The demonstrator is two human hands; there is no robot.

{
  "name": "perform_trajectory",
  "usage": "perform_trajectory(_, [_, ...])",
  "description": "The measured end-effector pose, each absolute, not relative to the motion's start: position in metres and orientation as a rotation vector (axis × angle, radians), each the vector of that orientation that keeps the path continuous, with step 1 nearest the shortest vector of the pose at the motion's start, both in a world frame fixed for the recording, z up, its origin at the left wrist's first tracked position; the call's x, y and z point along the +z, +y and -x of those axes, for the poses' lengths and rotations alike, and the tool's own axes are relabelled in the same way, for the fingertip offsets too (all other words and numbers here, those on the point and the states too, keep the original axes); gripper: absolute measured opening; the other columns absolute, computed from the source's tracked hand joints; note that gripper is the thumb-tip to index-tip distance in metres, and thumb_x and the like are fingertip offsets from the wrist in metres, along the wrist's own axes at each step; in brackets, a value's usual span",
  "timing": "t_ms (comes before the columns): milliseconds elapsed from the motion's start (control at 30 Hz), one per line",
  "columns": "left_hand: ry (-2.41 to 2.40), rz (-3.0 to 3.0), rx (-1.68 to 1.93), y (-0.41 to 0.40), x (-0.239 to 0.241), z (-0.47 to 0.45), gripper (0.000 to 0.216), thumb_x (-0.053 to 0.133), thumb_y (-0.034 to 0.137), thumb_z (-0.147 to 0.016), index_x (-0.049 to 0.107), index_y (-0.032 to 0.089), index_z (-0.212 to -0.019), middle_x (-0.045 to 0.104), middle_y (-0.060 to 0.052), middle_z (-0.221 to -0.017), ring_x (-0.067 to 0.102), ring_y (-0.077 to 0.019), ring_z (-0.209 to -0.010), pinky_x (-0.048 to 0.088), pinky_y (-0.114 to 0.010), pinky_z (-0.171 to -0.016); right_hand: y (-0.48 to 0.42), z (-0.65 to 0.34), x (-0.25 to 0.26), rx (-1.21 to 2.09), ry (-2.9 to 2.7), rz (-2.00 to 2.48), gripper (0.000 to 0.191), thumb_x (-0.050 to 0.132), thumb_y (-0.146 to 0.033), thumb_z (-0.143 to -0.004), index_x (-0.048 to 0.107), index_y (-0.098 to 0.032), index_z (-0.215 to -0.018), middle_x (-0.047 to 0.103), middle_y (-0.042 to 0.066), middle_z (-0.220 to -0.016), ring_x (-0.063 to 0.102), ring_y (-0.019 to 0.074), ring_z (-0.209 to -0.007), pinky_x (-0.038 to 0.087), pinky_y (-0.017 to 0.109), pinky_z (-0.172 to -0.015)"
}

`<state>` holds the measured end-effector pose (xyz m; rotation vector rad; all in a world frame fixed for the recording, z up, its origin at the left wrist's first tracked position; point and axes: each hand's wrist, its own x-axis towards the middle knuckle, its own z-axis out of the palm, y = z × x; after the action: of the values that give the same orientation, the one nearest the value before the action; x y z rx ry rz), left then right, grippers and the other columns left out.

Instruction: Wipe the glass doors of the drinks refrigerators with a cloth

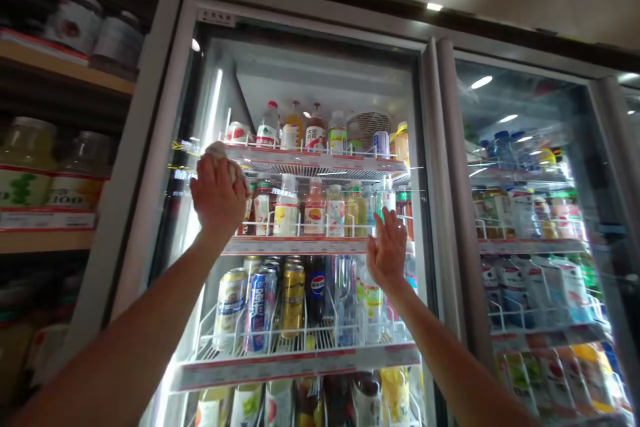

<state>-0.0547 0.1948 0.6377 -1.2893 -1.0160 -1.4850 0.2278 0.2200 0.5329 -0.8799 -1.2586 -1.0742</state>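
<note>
My left hand (219,195) is closed around a crumpled pale cloth (219,150) and presses it against the upper left of a drinks cooler's glass door (320,93). My right hand (387,248) lies flat on the same glass, lower and to the right, with its fingers stretched upward. Behind the glass stand wire shelves with bottles (295,127) on the top rows and cans (260,307) on the third row.
A second glass-door cooler (525,213) full of bottles stands to the right. Wooden shelves (45,233) with jars and tins run along the left wall. A grey metal frame (440,200) separates the two doors.
</note>
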Motion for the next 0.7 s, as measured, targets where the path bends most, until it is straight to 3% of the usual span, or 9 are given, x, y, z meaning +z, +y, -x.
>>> perform_trajectory(100, [-1.004,1.311,-1.441,0.198,0.619,0.039,0.047,0.035,0.028,-0.087,0.042,0.010,-0.130,0.031,-0.019,-0.144,0.027,-0.0304,-0.135,0.034,-0.050,-0.102,0.222,-0.210,0.524,-1.073,-1.305,0.893,0.053,0.036,-0.026,-0.090,0.027,-0.019,-0.141,0.033,0.012,-0.146,0.019,0.0249,-0.139,0.021,0.051,-0.109])
perform_trajectory(267, [-0.579,1.584,-0.960,0.212,0.549,0.006,0.041,0.038,0.028,-0.088,0.045,0.021,-0.128,0.042,-0.006,-0.140,0.029,-0.0198,-0.135,0.029,-0.040,-0.108,0.222,-0.199,0.520,-1.091,-1.274,0.892,0.051,0.036,-0.028,-0.090,0.031,-0.019,-0.140,0.036,0.013,-0.144,0.023,0.0254,-0.138,0.022,0.050,-0.108])
perform_trajectory(367, [-0.795,1.510,-1.115,0.202,0.557,0.064,0.044,0.037,0.028,-0.087,0.044,0.019,-0.129,0.041,-0.011,-0.141,0.032,-0.0221,-0.134,0.029,-0.043,-0.107,0.222,-0.201,0.521,-1.095,-1.282,0.895,0.050,0.036,-0.028,-0.091,0.031,-0.018,-0.139,0.035,0.013,-0.144,0.023,0.0254,-0.138,0.022,0.050,-0.108])
perform_trajectory(500, [-1.109,1.187,-1.507,0.190,0.577,0.101,0.049,0.035,0.029,-0.087,0.039,0.007,-0.131,0.028,-0.022,-0.145,0.026,-0.0305,-0.136,0.030,-0.050,-0.104,0.222,-0.200,0.520,-1.074,-1.279,0.912,0.053,0.037,-0.026,-0.090,0.028,-0.018,-0.141,0.034,0.013,-0.145,0.021,0.0253,-0.139,0.020,0.050,-0.109])
perform_trajectory(600, [-0.958,1.407,-1.311,0.195,0.553,0.051,0.046,0.038,0.026,-0.087,0.041,0.013,-0.130,0.033,-0.016,-0.144,0.026,-0.0263,-0.136,0.035,-0.043,-0.102,0.222,-0.199,0.520,-1.080,-1.273,0.904,0.053,0.037,-0.026,-0.090,0.027,-0.020,-0.142,0.033,0.012,-0.146,0.021,0.0249,-0.139,0.020,0.050,-0.109])
perform_trajectory(700, [-0.683,1.541,-1.070,0.200,0.520,0.006,0.041,0.042,0.028,-0.087,0.045,0.017,-0.127,0.043,-0.010,-0.139,0.030,-0.0224,-0.135,0.032,-0.040,-0.106,0.221,-0.200,0.519,-1.089,-1.273,0.897,0.054,0.037,-0.027,-0.090,0.025,-0.022,-0.142,0.033,0.010,-0.146,0.022,0.0242,-0.138,0.021,0.050,-0.109])
